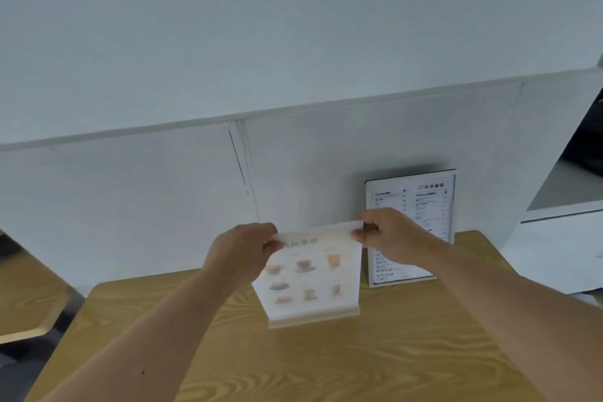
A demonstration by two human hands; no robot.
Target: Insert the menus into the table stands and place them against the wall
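A clear table stand holding a drinks menu (310, 277) with pictures of cups stands upright on the wooden table (326, 362), a short way out from the wall. My left hand (241, 251) pinches its top left corner and my right hand (388, 235) pinches its top right corner. Behind my right hand, a second stand with a black-and-white text menu (421, 202) leans against the white wall (163, 199); its lower middle is hidden by my right hand and wrist.
A white cabinet or counter (561, 238) stands to the right of the table. Another wooden tabletop (29, 300) lies at the lower left, across a gap of dark floor. A vertical seam (239, 163) runs down the wall panel.
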